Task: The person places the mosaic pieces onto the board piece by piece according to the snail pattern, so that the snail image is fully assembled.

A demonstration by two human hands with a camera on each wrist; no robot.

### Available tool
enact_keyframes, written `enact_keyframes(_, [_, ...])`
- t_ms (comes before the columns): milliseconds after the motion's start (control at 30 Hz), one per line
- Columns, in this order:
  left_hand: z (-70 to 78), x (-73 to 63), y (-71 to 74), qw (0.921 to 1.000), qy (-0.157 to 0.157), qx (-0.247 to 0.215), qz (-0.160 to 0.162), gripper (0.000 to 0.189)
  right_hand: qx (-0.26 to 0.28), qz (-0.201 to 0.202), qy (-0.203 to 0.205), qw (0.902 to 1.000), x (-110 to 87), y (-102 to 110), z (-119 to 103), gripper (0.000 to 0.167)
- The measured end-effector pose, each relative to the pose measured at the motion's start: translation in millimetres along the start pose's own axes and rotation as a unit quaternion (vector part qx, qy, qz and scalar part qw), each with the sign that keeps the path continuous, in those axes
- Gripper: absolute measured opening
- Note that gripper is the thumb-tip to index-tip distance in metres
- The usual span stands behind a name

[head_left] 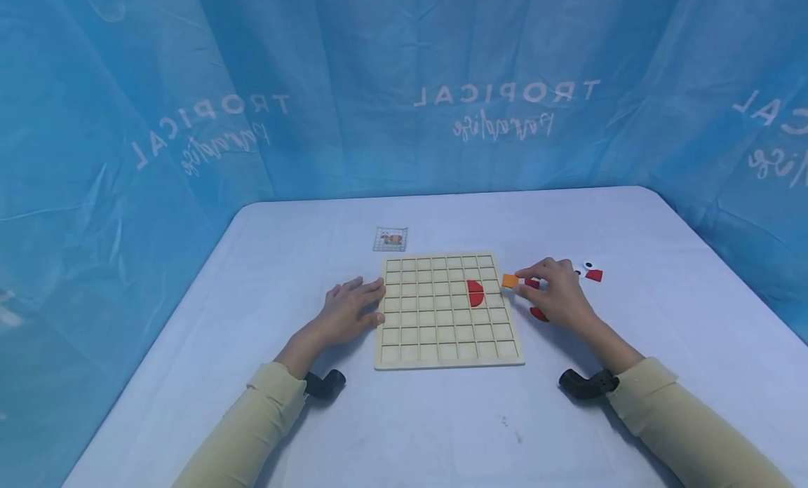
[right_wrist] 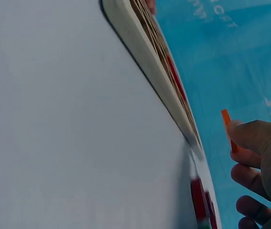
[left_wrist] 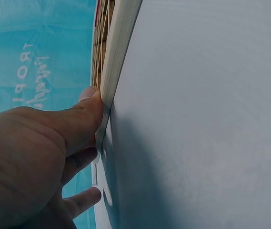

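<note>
Orange flat square tile [head_left: 510, 281] is pinched in the right hand [head_left: 558, 295], pale wooden grid board [head_left: 445, 318] just left of it; left hand [head_left: 347, 311], fingers loose, touches the opposite edge.

White words [head_left: 509, 92] on the blue curtain [head_left: 391, 39] read "TROPICAL Paradise", mirror-reversed: whole above the table's [head_left: 442, 425] far edge and again above its far left corner, cut off beyond its far right corner. "TROPI" shows sideways on the curtain in the left wrist view.
</note>
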State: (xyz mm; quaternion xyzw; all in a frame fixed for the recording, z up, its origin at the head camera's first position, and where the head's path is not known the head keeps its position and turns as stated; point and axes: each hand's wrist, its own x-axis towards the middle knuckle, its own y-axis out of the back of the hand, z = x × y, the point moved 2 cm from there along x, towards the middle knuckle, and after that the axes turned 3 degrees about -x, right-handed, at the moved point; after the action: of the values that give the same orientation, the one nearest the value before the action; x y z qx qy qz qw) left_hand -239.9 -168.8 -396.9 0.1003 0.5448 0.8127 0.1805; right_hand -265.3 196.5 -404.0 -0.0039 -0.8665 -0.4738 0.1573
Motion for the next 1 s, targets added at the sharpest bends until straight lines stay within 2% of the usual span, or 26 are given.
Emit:
enact_keyframes(167, [0.1,0.3,-0.3,1.0,0.002,-0.002,0.0,0.057,0.008,-0.02,0.023,0.9995,10.5,-16,-19,0.03])
enact_keyframes(433, [-0.1,0.4,-1.0,1.0,0.0,-0.004,0.002,0.057,0.028,-0.055,0.032,0.9976,25.5,-30,-38,0.03])
enact_keyframes(600, [0.7,0.7,-0.3,1.0,0.001,-0.003,0.0,0.057,0.038,-0.058,0.047,0.9965,31.3,-39,-44,0.03])
enact_keyframes(1000, [2.3,0.9,0.0,0.9999,0.009,-0.001,-0.004,0.058,0.005,-0.06,0.08,0.995,35.0,-48,-47,0.028])
